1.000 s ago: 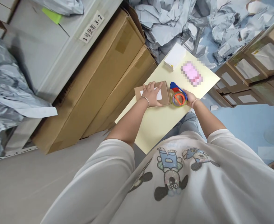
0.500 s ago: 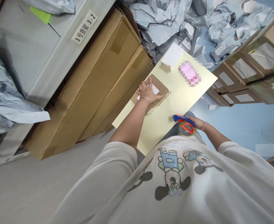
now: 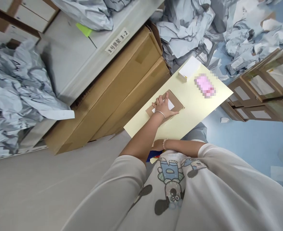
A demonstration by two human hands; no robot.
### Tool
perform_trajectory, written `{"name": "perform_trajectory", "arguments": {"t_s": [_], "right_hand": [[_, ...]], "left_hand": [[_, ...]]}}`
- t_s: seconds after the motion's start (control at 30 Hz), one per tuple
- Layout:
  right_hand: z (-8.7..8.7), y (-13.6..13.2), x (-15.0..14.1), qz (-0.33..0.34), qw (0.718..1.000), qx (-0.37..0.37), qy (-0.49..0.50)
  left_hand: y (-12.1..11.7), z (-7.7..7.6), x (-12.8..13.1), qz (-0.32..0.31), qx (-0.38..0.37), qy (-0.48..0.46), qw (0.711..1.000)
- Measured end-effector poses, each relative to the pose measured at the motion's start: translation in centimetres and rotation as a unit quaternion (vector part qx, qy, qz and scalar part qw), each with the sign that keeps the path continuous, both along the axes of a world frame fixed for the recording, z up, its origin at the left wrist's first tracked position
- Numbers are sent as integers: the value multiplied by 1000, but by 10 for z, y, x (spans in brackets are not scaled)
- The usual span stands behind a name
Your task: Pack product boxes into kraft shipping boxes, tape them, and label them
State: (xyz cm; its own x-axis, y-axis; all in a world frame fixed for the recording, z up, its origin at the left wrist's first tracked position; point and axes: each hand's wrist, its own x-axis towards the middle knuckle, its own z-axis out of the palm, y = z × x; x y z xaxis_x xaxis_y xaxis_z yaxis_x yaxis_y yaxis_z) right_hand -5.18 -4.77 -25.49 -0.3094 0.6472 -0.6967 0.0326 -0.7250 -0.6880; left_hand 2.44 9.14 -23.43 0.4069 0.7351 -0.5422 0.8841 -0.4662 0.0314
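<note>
My left hand (image 3: 162, 106) lies on a small brown cardboard box (image 3: 176, 100), fingers spread over its top and a white label (image 3: 170, 104). The thumb stretches along the box's near side. Close to my body, my right hand (image 3: 157, 145) is closed on a blue and red tape dispenser (image 3: 154, 156). My left forearm hides part of that hand and of the dispenser. The box rests on a pale yellow tabletop (image 3: 201, 107).
A white box (image 3: 190, 68) and a blurred pink item (image 3: 205, 85) lie on the tabletop's far end. Large cartons (image 3: 117, 83) stand left under a grey shelf (image 3: 93, 61). Grey plastic bags (image 3: 180, 35) are heaped behind; labelled cartons (image 3: 259, 88) are stacked at right.
My right hand has carried the tape dispenser leftward across my front, partly behind my left forearm. My left hand stays on the box. The whole view has shifted.
</note>
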Motion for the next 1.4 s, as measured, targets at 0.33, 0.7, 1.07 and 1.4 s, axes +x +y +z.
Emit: {"name": "perform_trajectory", "arguments": {"t_s": [0.33,0.7,1.07,1.4], "right_hand": [[37,-35,250,189,913,74,-355],[153,73,292,43,823,357,-440],[250,339,134,175,598,640,-449],[221,399,76,149,619,628,-447]], "left_hand": [[-31,6,-28,11,-20,-30,999],[-98,7,-47,82,-18,-68,994],[-149,-83,-121,70,198,-123,970],[-138,-62,-128,118,57,-259,957]]}}
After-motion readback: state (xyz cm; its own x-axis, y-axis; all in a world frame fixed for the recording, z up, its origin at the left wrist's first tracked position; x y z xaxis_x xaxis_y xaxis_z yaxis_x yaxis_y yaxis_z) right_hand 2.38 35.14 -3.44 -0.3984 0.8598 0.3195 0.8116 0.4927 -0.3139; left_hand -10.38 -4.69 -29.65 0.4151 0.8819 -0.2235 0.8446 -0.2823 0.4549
